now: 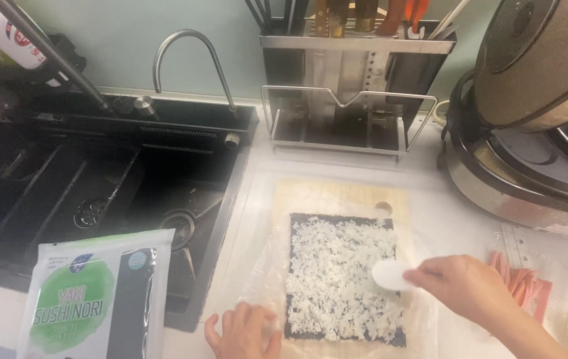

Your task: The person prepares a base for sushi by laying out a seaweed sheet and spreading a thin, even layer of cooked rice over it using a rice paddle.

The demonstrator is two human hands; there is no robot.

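Right hand (460, 287) fingers pinched around a white rice paddle (391, 274), blade flat on the rice (337, 279) just left of the fingertips. Rice covers a dark seaweed sheet (297, 223) on plastic wrap over a wooden board (337, 193). Left hand (243, 332) fingers spread loosely, tips pressing the wrap at the sheet's near left corner. Seaweed packet (94, 299) well left of the left hand, over the black sink (65, 193). Pink ham strips (523, 282) just right of the right hand.
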